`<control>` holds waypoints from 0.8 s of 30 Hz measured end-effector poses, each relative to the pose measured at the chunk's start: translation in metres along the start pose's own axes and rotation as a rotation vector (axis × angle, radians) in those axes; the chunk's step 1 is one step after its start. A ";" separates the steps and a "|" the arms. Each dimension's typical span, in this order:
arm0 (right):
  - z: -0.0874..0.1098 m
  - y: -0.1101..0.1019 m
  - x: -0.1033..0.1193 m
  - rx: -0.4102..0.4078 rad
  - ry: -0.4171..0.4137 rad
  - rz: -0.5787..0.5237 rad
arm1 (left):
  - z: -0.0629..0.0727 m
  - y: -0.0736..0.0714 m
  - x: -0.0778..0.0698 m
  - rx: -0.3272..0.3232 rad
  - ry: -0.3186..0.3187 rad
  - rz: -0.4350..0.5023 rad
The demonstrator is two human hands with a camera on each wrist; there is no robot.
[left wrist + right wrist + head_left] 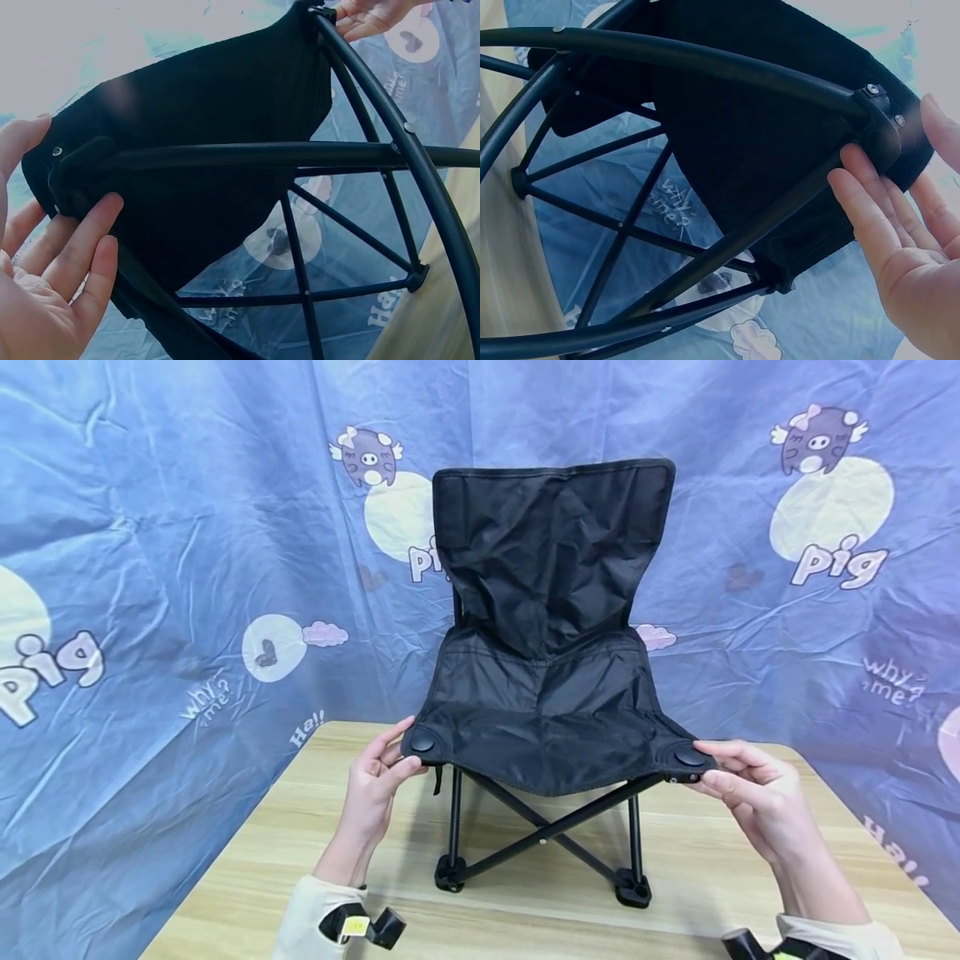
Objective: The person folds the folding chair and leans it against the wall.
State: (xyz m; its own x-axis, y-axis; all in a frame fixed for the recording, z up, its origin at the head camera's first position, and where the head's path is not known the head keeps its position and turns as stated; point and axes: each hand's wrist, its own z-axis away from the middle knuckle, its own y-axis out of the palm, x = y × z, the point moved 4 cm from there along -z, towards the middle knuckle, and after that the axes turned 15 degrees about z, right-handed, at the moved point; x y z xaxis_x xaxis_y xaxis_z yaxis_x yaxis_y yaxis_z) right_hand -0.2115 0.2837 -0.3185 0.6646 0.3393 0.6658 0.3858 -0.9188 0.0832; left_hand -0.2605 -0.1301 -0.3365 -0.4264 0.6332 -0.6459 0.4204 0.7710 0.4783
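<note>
A black folding chair (543, 739) stands unfolded on the table, its backrest (551, 552) upright and its seat facing me. My left hand (375, 781) holds the seat's front left corner between thumb and fingers. At the front right corner, my right hand (759, 793) pinches the fabric edge next to a round black cap (690, 754). From below, the left wrist view shows left fingertips (111, 204) by the corner joint. In the right wrist view, fingers (870, 214) lie against the tube and plastic corner bracket (881, 127). Crossed legs (543, 839) reach down to black plastic feet (633, 889).
The light wood table (292, 852) carries the chair. Behind it hangs a blue curtain (187, 527) with pig prints and lettering. A short black strap (438, 779) dangles below the seat's left front corner. Both wrists wear black camera mounts (386, 928).
</note>
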 end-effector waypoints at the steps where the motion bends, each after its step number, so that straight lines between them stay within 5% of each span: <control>1: 0.000 0.000 0.000 0.000 0.000 0.003 | 0.000 0.001 0.000 -0.001 -0.001 0.000; 24: -0.013 0.002 0.006 -0.001 0.009 0.009 | -0.010 0.012 -0.001 -0.070 -0.051 -0.027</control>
State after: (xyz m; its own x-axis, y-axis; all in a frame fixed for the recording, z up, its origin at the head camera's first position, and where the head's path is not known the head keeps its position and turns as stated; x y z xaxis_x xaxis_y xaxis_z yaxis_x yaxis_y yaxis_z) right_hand -0.2151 0.2816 -0.3049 0.6625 0.3289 0.6730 0.3787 -0.9222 0.0780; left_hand -0.2624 -0.1206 -0.3242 -0.3944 0.6091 -0.6880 0.3514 0.7918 0.4996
